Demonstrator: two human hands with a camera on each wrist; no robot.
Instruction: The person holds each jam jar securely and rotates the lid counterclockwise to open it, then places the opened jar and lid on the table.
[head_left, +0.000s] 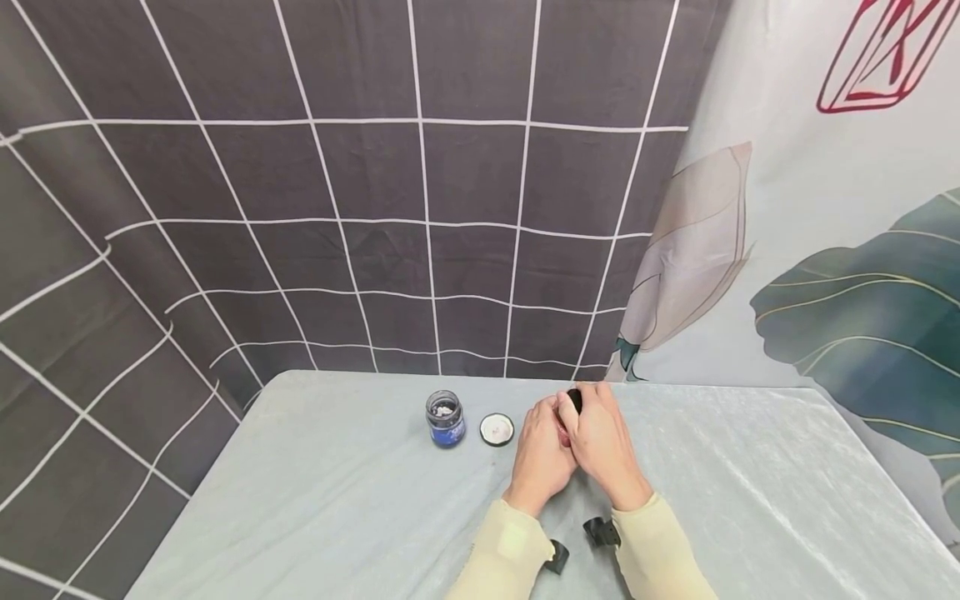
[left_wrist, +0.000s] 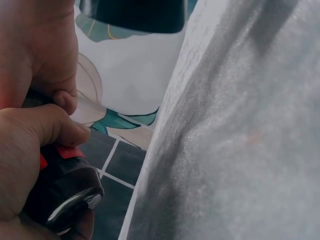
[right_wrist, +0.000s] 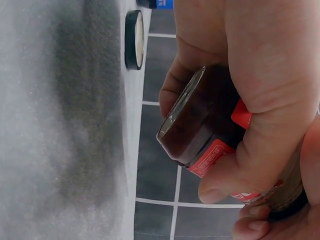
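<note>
- Two hands, both closed on one item: the left hand (head_left: 542, 454) has fingers and thumb wrapped round a glossy dark jar with a red label (right_wrist: 200, 137); the right hand (head_left: 606, 446) is curled about its round black lid (head_left: 574, 400).
- Jar position: between the hands, tilted, apparently held clear of the pale grey-blue cloth-covered worktop (head_left: 360, 492).
- Risk, slip: smooth walls; a hard twist could spin the body within the left grip.
- Risk, spill: lid coming away abruptly at this tilt. Whether it is loose, cannot tell.
- Near the left hand: loose round black-rimmed lid (head_left: 497, 430), white inner face up. A sideways swing might knock it.
- Farther left: squat clear glass jar with a blue label (head_left: 447, 433), upright, uncapped. If bumped, likely to tip; soft covering gives poor footing.
</note>
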